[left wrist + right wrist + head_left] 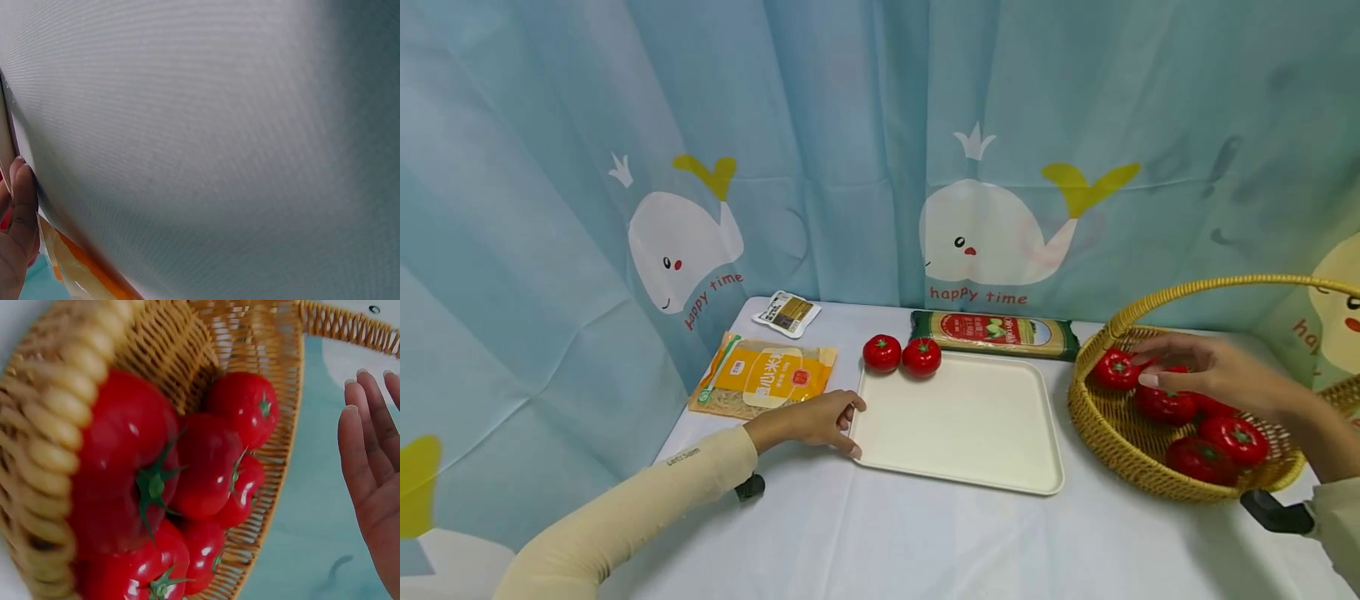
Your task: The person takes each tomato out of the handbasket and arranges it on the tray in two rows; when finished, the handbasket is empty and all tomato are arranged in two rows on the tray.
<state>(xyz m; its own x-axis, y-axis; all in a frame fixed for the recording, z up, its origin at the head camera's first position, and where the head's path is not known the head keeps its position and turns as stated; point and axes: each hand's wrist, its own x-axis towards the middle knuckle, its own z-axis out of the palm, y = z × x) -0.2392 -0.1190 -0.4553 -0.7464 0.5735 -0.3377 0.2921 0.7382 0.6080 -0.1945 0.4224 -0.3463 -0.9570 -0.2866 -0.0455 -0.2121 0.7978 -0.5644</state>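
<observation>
Across a white-covered worktop (790, 533), backed by a blue curtain (850, 125) printed with white whales, a person in cream sleeves works with both hands. Clock directions are read from a shallow white tray (955, 425) at the middle, with 12 o'clock pointing away from the person.

From the left, a flat yellow-and-orange food pack (775, 375) lies between 9 and 10 o'clock. A small white packet (787, 314) with a brown label lies beyond it, near 10 o'clock. The left hand (823, 419) is at 9 o'clock, thumb and fingers spread apart and touching the tray's left edge.

At the tray's 11 o'clock corner, 2 glossy red tomatoes (921, 357) sit side by side on it. A long green pack (995, 333) with a red label lies between 12 and 1 o'clock, just behind the tray.

At 3 o'clock stands a woven basket (1093, 425) with an arched handle, well to the right of the tray. In it are more red tomatoes (206, 465) with green stems; 6 show in the right wrist view. The right hand (1240, 375) is over the basket, holding nothing, its fingers extended and the thumb apart from them, near the leftmost tomato.
</observation>
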